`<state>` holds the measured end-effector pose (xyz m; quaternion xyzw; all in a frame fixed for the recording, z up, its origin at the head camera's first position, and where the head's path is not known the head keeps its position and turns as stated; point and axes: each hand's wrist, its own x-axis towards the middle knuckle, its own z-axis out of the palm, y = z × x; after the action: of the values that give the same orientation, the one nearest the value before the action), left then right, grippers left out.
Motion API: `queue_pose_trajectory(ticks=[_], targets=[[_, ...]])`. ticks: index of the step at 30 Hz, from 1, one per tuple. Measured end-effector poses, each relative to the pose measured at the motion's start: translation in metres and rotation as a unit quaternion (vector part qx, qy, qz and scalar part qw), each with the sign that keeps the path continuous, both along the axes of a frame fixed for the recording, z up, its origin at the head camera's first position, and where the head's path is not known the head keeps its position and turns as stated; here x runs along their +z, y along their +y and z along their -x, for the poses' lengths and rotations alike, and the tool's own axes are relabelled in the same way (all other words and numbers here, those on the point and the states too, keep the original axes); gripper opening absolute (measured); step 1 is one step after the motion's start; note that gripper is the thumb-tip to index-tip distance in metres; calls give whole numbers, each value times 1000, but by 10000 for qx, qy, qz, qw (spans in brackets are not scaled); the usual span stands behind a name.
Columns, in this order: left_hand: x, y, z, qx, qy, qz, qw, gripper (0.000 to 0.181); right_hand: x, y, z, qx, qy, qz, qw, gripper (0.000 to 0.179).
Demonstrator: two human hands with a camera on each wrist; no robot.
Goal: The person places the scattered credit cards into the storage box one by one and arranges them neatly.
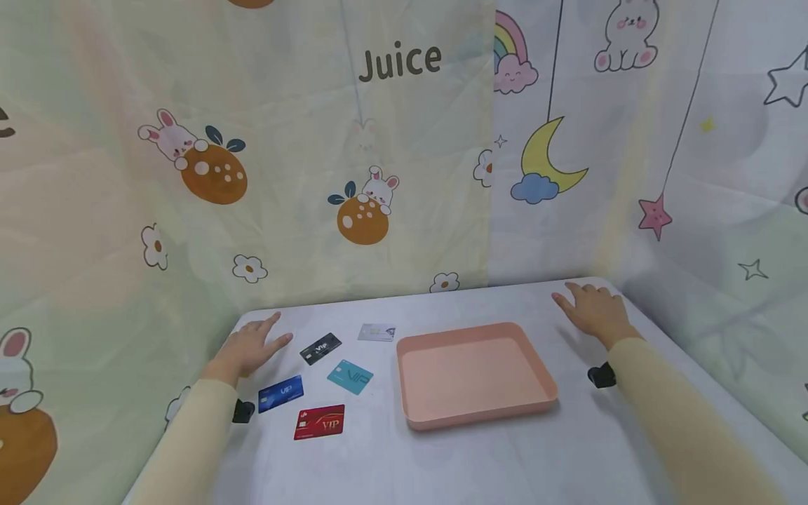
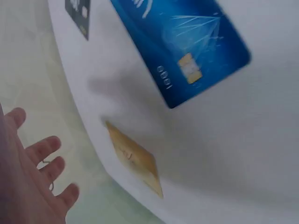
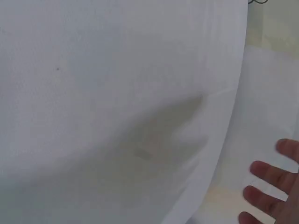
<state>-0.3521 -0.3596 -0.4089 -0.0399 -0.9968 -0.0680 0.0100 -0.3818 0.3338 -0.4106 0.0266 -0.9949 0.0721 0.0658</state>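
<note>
My left hand (image 1: 245, 347) is over the table's left side, fingers spread, holding nothing. Closest to it in the head view is a blue VIP card (image 1: 280, 393); a black VIP card (image 1: 320, 348) lies to its right. A gold card (image 2: 135, 161) shows in the left wrist view, but the left hand and arm hide it from the head view. Further right are a teal VIP card (image 1: 350, 377), a silver card (image 1: 376, 332) and a red VIP card (image 1: 319, 422). My right hand (image 1: 595, 310), fingers apart and holding nothing, is above the table's far right.
A shallow pink tray (image 1: 413, 424) with a raised rim stands right of the cards. The white table (image 1: 480, 470) meets a printed cloth backdrop (image 1: 303, 140) at its back and sides. Black wrist cameras (image 1: 602, 376) sit under both sleeves.
</note>
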Motion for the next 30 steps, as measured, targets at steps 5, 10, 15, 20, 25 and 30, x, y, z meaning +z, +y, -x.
queue_pose_trajectory(ticks=[5,10,15,20,25,30], targets=[[-16,2,1,-104,-144,16,9998,93,7,-3,-6,214,-724,512,9958,96],[-24,15,-3,-228,-9,-393,9990,83,4,-17,-17,551,-784,1179,9884,75],[-26,35,-17,-336,-26,-1465,9886,81,-5,-29,-28,584,-1016,2069,9713,65],[-28,44,-39,-397,-86,-1806,9827,76,-16,-39,-34,521,-1211,2756,9522,62],[-22,50,-60,-377,-395,-2054,9772,77,-27,-46,-41,417,-1370,3169,9376,57],[-14,61,-76,-407,-717,-1912,9781,68,-37,-48,-47,192,-1432,3607,9214,61]])
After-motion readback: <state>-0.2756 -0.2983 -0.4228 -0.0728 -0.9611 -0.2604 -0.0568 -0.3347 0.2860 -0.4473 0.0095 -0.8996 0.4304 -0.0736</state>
